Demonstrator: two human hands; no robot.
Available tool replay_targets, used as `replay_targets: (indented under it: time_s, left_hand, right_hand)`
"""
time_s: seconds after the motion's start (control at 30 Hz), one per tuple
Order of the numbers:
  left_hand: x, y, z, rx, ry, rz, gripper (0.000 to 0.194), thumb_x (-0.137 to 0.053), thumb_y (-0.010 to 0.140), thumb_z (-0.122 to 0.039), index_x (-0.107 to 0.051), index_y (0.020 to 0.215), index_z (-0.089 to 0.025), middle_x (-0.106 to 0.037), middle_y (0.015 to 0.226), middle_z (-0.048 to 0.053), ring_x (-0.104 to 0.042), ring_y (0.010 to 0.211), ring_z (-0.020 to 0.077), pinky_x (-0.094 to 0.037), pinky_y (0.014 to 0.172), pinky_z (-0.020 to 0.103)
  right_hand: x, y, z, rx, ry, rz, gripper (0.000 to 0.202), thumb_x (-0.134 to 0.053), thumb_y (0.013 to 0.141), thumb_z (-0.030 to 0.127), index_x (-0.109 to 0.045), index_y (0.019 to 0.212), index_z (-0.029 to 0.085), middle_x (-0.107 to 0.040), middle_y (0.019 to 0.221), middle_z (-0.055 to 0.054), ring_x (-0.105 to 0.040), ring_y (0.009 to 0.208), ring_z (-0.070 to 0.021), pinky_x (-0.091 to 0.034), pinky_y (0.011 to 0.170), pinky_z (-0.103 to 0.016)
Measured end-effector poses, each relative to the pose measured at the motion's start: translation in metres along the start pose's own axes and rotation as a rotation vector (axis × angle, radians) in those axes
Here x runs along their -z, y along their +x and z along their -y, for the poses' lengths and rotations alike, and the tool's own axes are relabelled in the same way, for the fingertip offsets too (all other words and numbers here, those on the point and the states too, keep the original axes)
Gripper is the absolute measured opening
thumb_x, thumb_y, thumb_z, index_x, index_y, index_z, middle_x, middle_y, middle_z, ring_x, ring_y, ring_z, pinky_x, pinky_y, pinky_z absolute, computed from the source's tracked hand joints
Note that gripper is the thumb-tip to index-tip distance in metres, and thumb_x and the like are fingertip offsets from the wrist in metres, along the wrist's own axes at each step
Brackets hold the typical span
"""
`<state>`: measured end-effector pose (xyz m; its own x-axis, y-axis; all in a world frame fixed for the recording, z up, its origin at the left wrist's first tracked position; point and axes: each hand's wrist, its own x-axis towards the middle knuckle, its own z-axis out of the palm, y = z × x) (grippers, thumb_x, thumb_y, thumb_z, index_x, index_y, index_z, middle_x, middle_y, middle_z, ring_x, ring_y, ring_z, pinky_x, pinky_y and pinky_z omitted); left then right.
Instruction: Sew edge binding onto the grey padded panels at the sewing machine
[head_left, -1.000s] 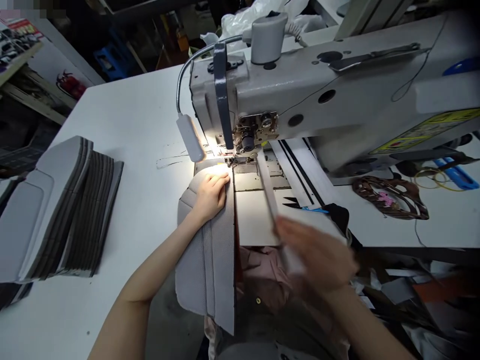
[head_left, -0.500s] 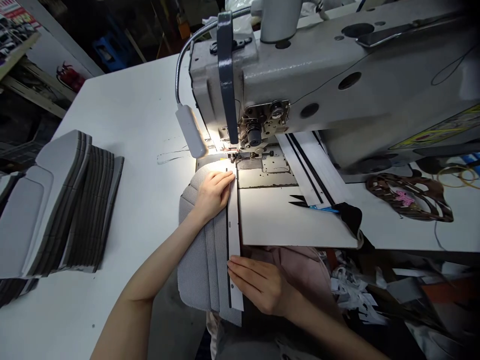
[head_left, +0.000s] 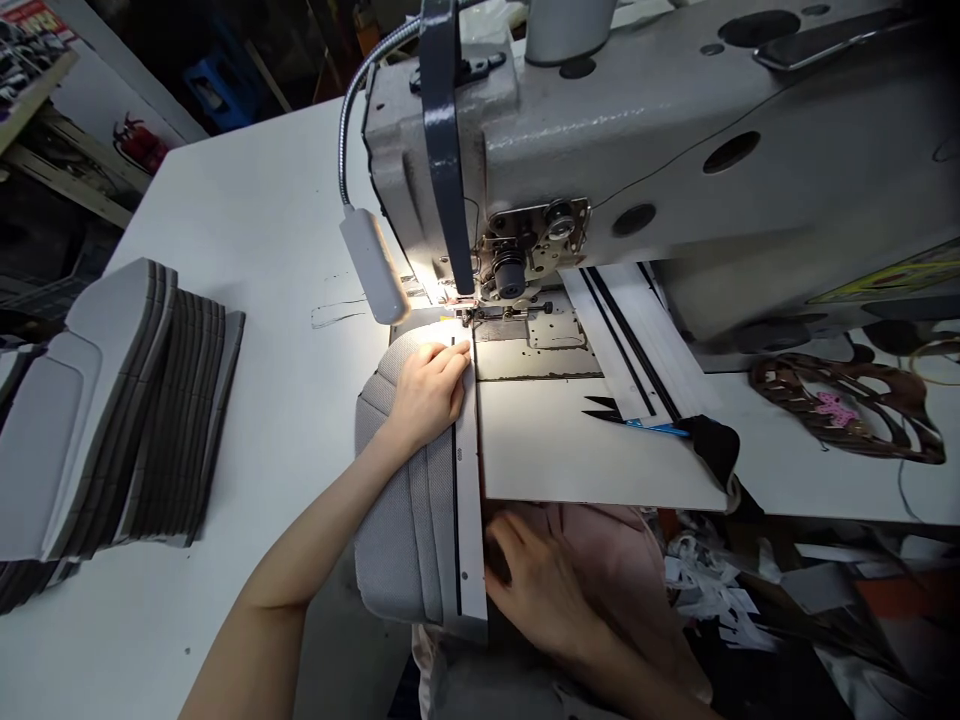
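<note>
A padded grey fabric panel (head_left: 394, 540) with stitched seams lies under the sewing machine's needle area, its near end hanging past the table edge. Along its right side runs a white strip (head_left: 469, 500) with a black line and small holes. My left hand (head_left: 427, 395) presses panel and strip down just in front of the presser foot (head_left: 466, 316), fingers bent and together. Beside the strip's lower right edge is my right hand (head_left: 536, 585), fingers curled. Its fingertips go out of sight at or below that edge, so what they hold is hidden.
The sewing machine (head_left: 637, 130) fills the upper right, with a lamp (head_left: 373, 265) at its head. Stacked grey panels (head_left: 157, 420) stand at left. More white strips (head_left: 637, 340), blue-handled scissors (head_left: 652, 427) and a brown hair clip (head_left: 847, 410) lie to the right. Scraps (head_left: 712, 590) are below.
My right hand has left the strip's top face and moved to its right edge, the fingers going from straight to curled. My left hand stays in place. The view has shifted slightly.
</note>
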<state>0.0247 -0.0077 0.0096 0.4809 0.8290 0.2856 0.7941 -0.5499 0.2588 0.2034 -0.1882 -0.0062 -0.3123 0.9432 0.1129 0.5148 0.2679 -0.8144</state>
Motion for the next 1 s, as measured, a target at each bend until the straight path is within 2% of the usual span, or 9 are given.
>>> replay_targets:
  time_s: [0.13, 0.23, 0.3, 0.37, 0.47, 0.53, 0.63, 0.83, 1.0]
  left_hand:
    - [-0.003, 0.004, 0.003, -0.026, 0.021, -0.005, 0.021, -0.044, 0.094, -0.016, -0.063, 0.103, -0.017, -0.068, 0.129, 0.008, -0.06, 0.105, 0.0267, -0.049, 0.093, 0.044]
    - [-0.005, 0.009, 0.007, -0.041, 0.011, -0.013, 0.019, -0.044, 0.095, -0.016, -0.062, 0.099, -0.017, -0.07, 0.125, 0.009, -0.061, 0.103, 0.0258, -0.049, 0.093, 0.044]
    - [-0.006, 0.013, 0.011, -0.054, 0.016, -0.025, 0.018, -0.044, 0.095, -0.016, -0.061, 0.096, -0.017, -0.071, 0.123, 0.009, -0.061, 0.103, 0.0257, -0.05, 0.093, 0.043]
    - [-0.007, 0.017, 0.014, -0.07, 0.032, -0.042, 0.019, -0.043, 0.095, -0.016, -0.061, 0.094, -0.017, -0.071, 0.121, 0.009, -0.062, 0.103, 0.0258, -0.051, 0.091, 0.042]
    - [-0.008, 0.024, 0.019, -0.091, 0.042, -0.07, 0.02, -0.042, 0.096, -0.016, -0.062, 0.094, -0.017, -0.072, 0.116, 0.01, -0.062, 0.103, 0.0255, -0.052, 0.089, 0.041]
    - [-0.008, 0.027, 0.021, -0.103, 0.031, -0.086, 0.019, -0.042, 0.097, -0.017, -0.062, 0.095, -0.016, -0.072, 0.112, 0.011, -0.063, 0.101, 0.0248, -0.053, 0.088, 0.041]
    - [-0.006, 0.025, 0.019, -0.111, 0.004, -0.096, 0.019, -0.044, 0.097, -0.017, -0.063, 0.097, -0.016, -0.072, 0.111, 0.01, -0.064, 0.101, 0.0238, -0.054, 0.089, 0.04]
    - [0.0, -0.001, -0.001, -0.079, -0.032, -0.117, 0.024, -0.045, 0.097, -0.014, -0.063, 0.114, -0.016, -0.069, 0.121, 0.011, -0.062, 0.108, 0.0236, -0.055, 0.095, 0.042]
    - [0.002, -0.017, -0.011, -0.072, -0.058, -0.138, 0.032, -0.048, 0.096, -0.014, -0.061, 0.125, -0.016, -0.067, 0.126, 0.013, -0.061, 0.112, 0.0249, -0.056, 0.096, 0.044]
  right_hand:
    - [-0.006, -0.002, -0.004, -0.317, 0.467, 0.25, 0.017, -0.047, 0.086, 0.01, -0.047, 0.074, 0.021, -0.056, 0.069, 0.002, -0.054, 0.058, -0.0104, -0.039, 0.048, -0.019]
    - [-0.007, 0.002, -0.006, -0.437, 0.574, 0.272, 0.016, -0.051, 0.087, 0.015, -0.046, 0.074, 0.021, -0.056, 0.07, 0.003, -0.054, 0.059, -0.0099, -0.04, 0.05, -0.018]
    - [-0.008, 0.003, -0.006, -0.433, 0.562, 0.186, 0.01, -0.052, 0.084, 0.012, -0.052, 0.086, 0.021, -0.06, 0.073, 0.003, -0.059, 0.064, -0.0111, -0.044, 0.055, -0.019]
    - [-0.009, 0.004, -0.006, -0.399, 0.505, 0.102, 0.036, -0.052, 0.082, 0.008, -0.054, 0.115, 0.021, -0.063, 0.075, 0.003, -0.063, 0.066, -0.0124, -0.049, 0.059, -0.021]
    - [-0.01, 0.007, -0.005, -0.257, 0.337, 0.053, 0.071, -0.051, 0.082, 0.005, -0.038, 0.149, 0.02, -0.066, 0.075, 0.002, -0.063, 0.063, -0.0129, -0.051, 0.06, -0.023]
    - [-0.008, 0.011, -0.004, -0.169, 0.241, 0.049, 0.074, -0.05, 0.082, 0.004, -0.036, 0.154, 0.019, -0.068, 0.078, 0.0, -0.064, 0.063, -0.0137, -0.052, 0.061, -0.025]
    - [-0.004, 0.02, -0.001, -0.133, 0.139, 0.043, 0.071, -0.05, 0.082, 0.004, -0.04, 0.152, 0.014, -0.069, 0.078, -0.002, -0.065, 0.063, -0.0156, -0.053, 0.061, -0.027]
    - [0.002, 0.042, 0.005, -0.129, 0.008, 0.119, 0.066, -0.049, 0.084, 0.006, -0.038, 0.149, -0.004, -0.067, 0.066, -0.003, -0.062, 0.056, -0.0179, -0.052, 0.056, -0.03]
    - [0.007, 0.057, 0.006, -0.164, 0.002, 0.179, 0.066, -0.05, 0.086, 0.005, -0.039, 0.151, 0.001, -0.066, 0.064, 0.0, -0.063, 0.056, -0.0171, -0.052, 0.06, -0.029]
